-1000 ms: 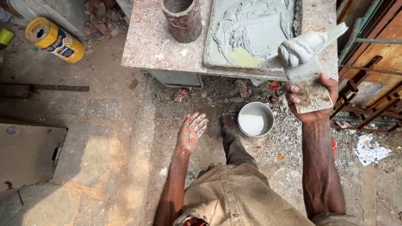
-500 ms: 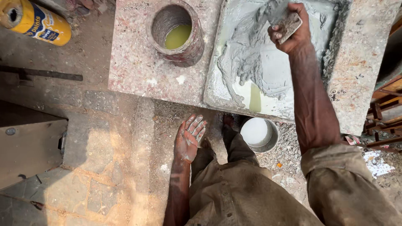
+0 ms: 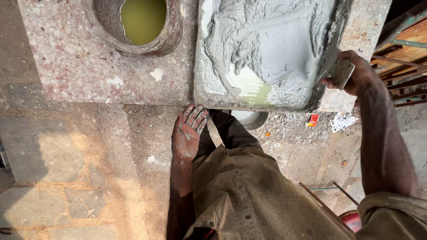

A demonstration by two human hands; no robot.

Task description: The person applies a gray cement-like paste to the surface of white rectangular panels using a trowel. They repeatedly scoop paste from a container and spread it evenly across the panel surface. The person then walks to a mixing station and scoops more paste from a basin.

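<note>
Scraper (image 3: 341,73) pinched in right-hand grip (image 3: 356,73) beside mortar tray (image 3: 200,53); left hand (image 3: 187,133) spread.

Soft daylight fills the scene, brightest on the wet grey mix in the tray (image 3: 307,100) and the right forearm. A broad shadow darkens the pavement (image 3: 58,178) at near left. Focus is sharp; the edges bend slightly outward.
</note>
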